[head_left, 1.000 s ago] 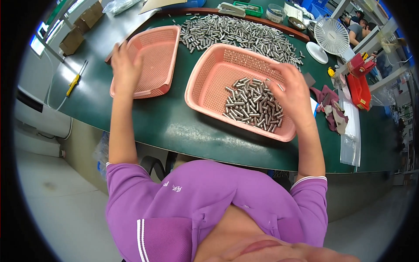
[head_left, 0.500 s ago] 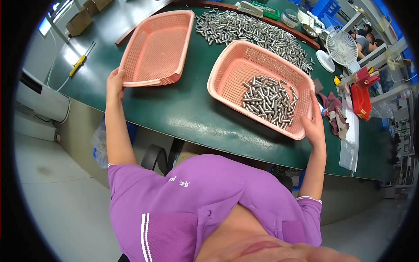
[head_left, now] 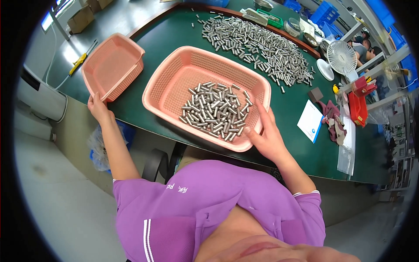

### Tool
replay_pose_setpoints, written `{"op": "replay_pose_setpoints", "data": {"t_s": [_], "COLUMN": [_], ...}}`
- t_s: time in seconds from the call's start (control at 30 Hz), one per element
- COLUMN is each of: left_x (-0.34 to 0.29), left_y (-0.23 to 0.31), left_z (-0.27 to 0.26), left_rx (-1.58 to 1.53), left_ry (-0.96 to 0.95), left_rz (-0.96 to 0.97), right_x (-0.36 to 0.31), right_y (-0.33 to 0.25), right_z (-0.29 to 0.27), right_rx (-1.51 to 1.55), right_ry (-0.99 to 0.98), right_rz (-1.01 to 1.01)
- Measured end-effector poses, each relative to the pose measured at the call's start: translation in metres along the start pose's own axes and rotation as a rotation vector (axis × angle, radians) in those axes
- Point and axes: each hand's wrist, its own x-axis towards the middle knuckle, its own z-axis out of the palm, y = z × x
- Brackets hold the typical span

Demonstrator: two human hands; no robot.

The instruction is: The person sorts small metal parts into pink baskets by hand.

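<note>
At the left, my left hand [head_left: 99, 107] grips the near edge of a pink plastic basket [head_left: 107, 65] with nothing in it, tilted near the table's left edge. My right hand [head_left: 267, 134] is closed on the right rim of a second pink basket [head_left: 159, 83], thumb over the near corner. A heap of short silvery metal pins [head_left: 216, 107] lies in the right part of that basket. Farther off, a large spread of the same kind of pins [head_left: 257, 43] covers the back of the green table [head_left: 152, 122].
A yellow-handled tool [head_left: 77, 63] lies beyond the left basket. On the right are a white card [head_left: 310, 120], a crumpled cloth [head_left: 334, 120], a red bin [head_left: 358, 109] and a small white fan [head_left: 341, 57]. A raised wooden edging [head_left: 150, 22] borders the back.
Both baskets have moved left, each with a hand on it. The left one is now nearer the table's left edge. The white card on the right has come into full sight.
</note>
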Motion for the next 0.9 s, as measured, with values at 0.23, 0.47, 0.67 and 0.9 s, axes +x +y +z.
{"op": "replay_pose_setpoints", "data": {"t_s": [0.23,0.47,0.67,0.9], "left_x": [-0.002,0.009,-0.007,-0.062], "left_y": [0.0,0.002,0.038,0.109], "left_z": [-0.009,-0.018,-0.034,-0.018], "left_rx": [-0.134,-0.297,-0.512,-0.506], "left_ry": [0.079,-0.096,0.06,-0.058], "left_rz": [0.057,0.02,-0.005,0.034], "right_x": [-0.002,0.041,0.059,0.128], "right_y": [-0.04,-0.005,-0.026,-0.047], "right_z": [-0.019,0.011,0.069,0.14], "right_rx": [-0.552,-0.579,-0.481,-0.152], "right_ry": [-0.132,-0.148,-0.02,0.116], "right_rz": [-0.105,-0.731,-0.864,-0.904]}}
